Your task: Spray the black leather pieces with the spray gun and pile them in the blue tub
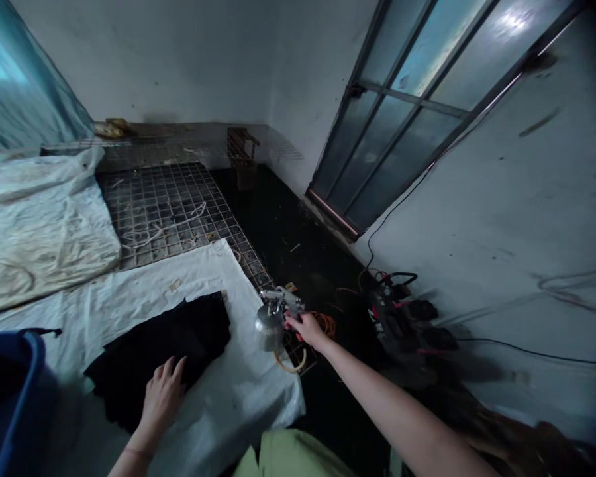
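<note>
My right hand [305, 328] is wrapped round the handle of a spray gun [271, 324], which has a silvery metal cup below its body. The gun is at the right edge of a white sheet [213, 377], and a pale hose [294, 368] curves beneath it. On that sheet lies a stack of black cloth pieces [179, 338], fanned toward the left. My left hand [163, 391] rests at the cloth's near edge with its fingers spread, gripping nothing.
At lower left stands a blue tub [30, 391]. Wire mesh [163, 199] with loose cords spans the platform behind. A black-and-red machine [402, 318], likely a compressor, sits on the dark floor by the right wall, near an orange coiled hose [326, 323]. A wooden stool [243, 159] stands farther back.
</note>
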Demonstrator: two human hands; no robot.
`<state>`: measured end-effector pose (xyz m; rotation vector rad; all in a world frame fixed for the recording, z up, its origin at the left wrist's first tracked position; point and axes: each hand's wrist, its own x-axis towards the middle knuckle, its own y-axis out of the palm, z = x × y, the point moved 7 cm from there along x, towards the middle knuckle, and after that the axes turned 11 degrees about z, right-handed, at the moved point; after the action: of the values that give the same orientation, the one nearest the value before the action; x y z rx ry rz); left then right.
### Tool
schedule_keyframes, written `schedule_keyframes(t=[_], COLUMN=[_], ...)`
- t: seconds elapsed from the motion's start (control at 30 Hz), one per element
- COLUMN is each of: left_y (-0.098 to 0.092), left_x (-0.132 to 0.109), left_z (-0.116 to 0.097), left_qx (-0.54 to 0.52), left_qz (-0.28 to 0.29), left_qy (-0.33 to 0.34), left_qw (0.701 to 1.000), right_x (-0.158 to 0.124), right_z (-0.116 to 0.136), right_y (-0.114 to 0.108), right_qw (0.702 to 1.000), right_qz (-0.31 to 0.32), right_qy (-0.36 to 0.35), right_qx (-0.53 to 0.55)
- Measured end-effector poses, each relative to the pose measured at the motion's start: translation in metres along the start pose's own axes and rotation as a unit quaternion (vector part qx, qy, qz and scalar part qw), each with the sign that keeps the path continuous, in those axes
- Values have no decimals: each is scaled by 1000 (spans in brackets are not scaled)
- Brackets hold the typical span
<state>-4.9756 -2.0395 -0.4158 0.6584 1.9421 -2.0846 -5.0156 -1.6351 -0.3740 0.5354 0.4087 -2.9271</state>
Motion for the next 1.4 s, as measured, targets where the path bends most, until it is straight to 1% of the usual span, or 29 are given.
schedule_keyframes(t=[0.1, 0.2, 0.27, 0.37, 0.47, 0.53, 0.6, 0.77, 0.9, 0.97, 1.07, 1.17, 1.3, 1.4], left_y=[-3, -2, -1, -1, -1, 1, 3, 6, 6, 3, -3, -5, -1, -1], left_x=[0, 1, 1, 2, 3, 1, -3, -21, -32, -34, -36, -37, -38, -38], left_z=[1, 1, 0, 3, 9, 13, 18, 28, 29, 29, 29, 31, 35, 37], left_qx=[-11, -16, -11, -7, -20, -34, -45, -49, -52, -52, -57, -59, -69, -82], left_qz=[3, 2, -6, -16, -23, -29, -48, -145, -172, -176, -172, -160, -133, -123], left_qy=[-2, 5, 8, 12, 28, 51, 74, 85, 93, 95, 90, 80, 61, 45], left_qw=[1000, 1000, 1000, 1000, 999, 998, 995, 985, 979, 979, 979, 982, 987, 988], right_x=[-8, -26, -38, -49, -52, -53, -54, -58, -60, -61, -59, -57, -56, -55], right_z=[3, 12, 20, 32, 39, 40, 37, 24, 17, 13, 6, 1, 4, 9], right_y=[7, 23, 40, 73, 106, 117, 116, 90, 81, 81, 82, 82, 80, 78], right_qw=[1000, 993, 982, 957, 928, 919, 924, 946, 956, 960, 956, 950, 946, 941], right_qz=[26, 60, 92, 163, 231, 250, 245, 201, 195, 190, 195, 201, 214, 245], right_qy=[-5, -62, -113, -177, -216, -226, -216, -178, -165, -156, -130, -117, -118, -107], right_qx=[-15, -76, -118, -165, -195, -202, -199, -183, -144, -136, -176, -207, -211, -206])
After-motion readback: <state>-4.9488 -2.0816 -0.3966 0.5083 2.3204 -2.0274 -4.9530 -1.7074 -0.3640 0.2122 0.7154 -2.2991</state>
